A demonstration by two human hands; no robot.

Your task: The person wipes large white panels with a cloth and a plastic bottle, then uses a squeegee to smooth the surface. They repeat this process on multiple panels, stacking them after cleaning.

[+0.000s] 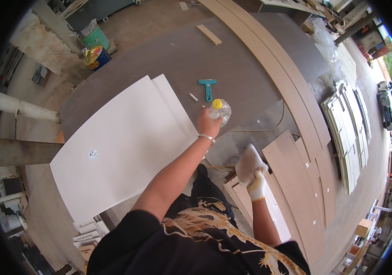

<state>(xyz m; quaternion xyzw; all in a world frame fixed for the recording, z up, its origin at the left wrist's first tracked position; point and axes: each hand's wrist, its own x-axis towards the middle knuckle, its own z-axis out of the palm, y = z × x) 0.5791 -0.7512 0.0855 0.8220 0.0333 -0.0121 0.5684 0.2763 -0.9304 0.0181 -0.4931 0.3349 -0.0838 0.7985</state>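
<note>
the left hand has its fingers wrapped round a clear bottle with a yellow cap. a blue-green scraper lies on the worktop, just past those fingers. a white board is left of them. the gloved right hand grips a pale, blurry pad.

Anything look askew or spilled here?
The white panels look askew: near the far corner, one juts past the other, edges unaligned. No spill shows; the clear plastic bottle in the left hand is capped.
</note>
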